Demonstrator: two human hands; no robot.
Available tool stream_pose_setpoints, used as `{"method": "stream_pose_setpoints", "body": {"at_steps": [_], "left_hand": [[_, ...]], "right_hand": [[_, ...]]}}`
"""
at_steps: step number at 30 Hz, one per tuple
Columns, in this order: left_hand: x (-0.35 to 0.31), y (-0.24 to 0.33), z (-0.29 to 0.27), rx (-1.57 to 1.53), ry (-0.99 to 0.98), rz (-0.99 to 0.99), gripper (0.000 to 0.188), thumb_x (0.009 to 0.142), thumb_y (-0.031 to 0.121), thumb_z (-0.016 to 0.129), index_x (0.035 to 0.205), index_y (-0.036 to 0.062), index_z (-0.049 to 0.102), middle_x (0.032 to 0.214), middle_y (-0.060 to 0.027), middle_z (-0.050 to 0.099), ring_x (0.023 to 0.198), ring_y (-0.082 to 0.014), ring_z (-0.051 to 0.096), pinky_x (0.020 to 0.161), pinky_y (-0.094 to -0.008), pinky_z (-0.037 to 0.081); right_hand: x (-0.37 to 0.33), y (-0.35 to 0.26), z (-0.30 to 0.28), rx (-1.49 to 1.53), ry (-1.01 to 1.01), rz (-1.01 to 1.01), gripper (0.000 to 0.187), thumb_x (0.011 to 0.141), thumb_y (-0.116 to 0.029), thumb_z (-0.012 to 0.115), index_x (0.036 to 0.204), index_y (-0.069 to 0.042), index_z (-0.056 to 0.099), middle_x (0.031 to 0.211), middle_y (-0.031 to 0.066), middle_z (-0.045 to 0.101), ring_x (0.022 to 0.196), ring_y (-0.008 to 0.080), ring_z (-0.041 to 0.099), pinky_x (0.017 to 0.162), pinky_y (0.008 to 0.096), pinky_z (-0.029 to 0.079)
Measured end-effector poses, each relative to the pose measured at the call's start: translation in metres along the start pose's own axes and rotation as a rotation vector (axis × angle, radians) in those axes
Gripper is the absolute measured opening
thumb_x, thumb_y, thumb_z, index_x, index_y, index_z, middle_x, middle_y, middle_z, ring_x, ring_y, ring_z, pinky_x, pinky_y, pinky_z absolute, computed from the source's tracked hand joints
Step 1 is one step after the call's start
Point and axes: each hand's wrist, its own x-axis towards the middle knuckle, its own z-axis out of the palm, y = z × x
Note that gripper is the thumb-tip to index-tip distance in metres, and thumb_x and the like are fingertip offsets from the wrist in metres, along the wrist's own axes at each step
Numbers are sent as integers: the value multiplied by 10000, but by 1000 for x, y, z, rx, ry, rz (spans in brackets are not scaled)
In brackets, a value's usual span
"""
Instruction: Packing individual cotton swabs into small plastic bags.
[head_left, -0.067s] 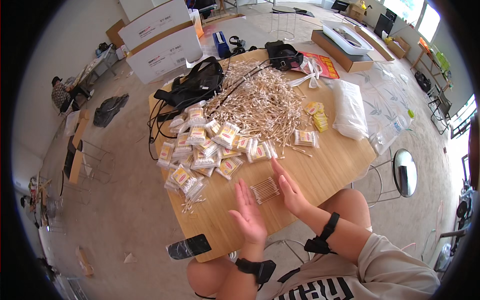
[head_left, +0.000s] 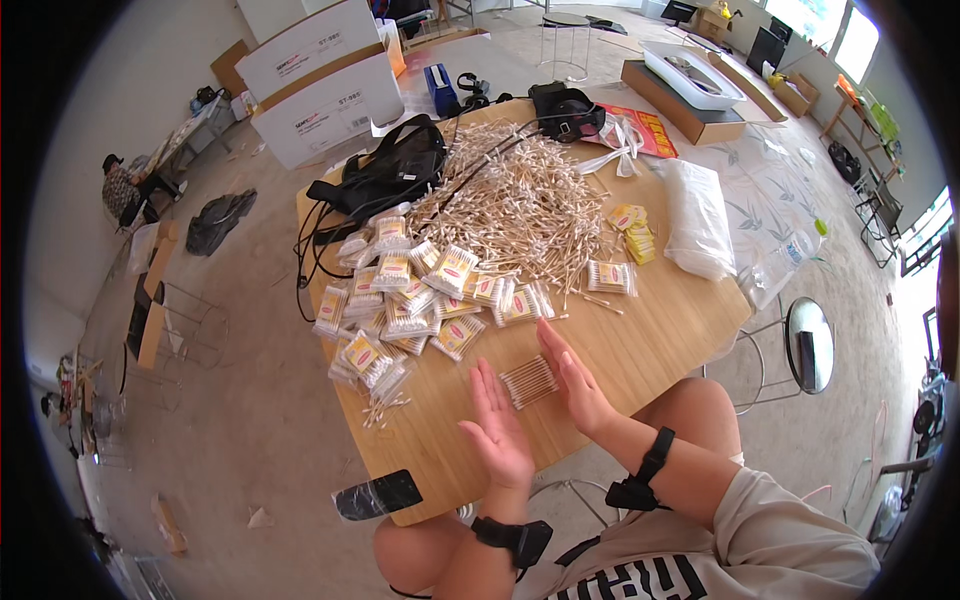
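A flat row of cotton swabs (head_left: 528, 382) lies side by side on the wooden table (head_left: 640, 345). At its left edge, my left hand (head_left: 496, 428) rests on its side with the fingers stretched out and the thumb apart. My right hand (head_left: 574, 383) stands upright along the row's right end, fingers straight and palm turned inward. Neither hand holds anything. Beyond them is a large loose heap of cotton swabs (head_left: 520, 200). To the left of the row, filled clear packets of swabs (head_left: 400, 295) are piled up, and one more packet (head_left: 611, 277) lies to the right.
Small yellow cards (head_left: 634, 232) and a roll of clear plastic bags (head_left: 698, 220) lie at the table's right. A black bag with cables (head_left: 395, 165) sits at the far left. Near the front-left corner is a phone-like black slab (head_left: 380, 494). A stool (head_left: 808, 345) stands to the right.
My right hand has shifted slightly left, closer to the row of swabs. My left hand has barely moved.
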Motion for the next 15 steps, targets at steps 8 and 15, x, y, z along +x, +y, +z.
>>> {"method": "stream_pose_setpoints", "body": {"at_steps": [8,15], "left_hand": [[-3,1,-4,-10,27,-3,912,1008,723,93,1628,58,156,1705,-151,130,1578,-336,55,1260,-475,-17],[15,46,-7,48,178,272,869,1036,667,113,1598,16,232,1668,-200,231,1571,-312,135,1271,-451,15]], "right_hand": [[-3,3,10,-63,38,-46,645,1097,-370,351,1586,31,225,1684,150,202,1568,276,156,1275,418,103],[-5,-30,10,-1567,-352,-238,818,998,-528,479,1574,12,265,1656,185,252,1550,349,201,1267,467,162]]}}
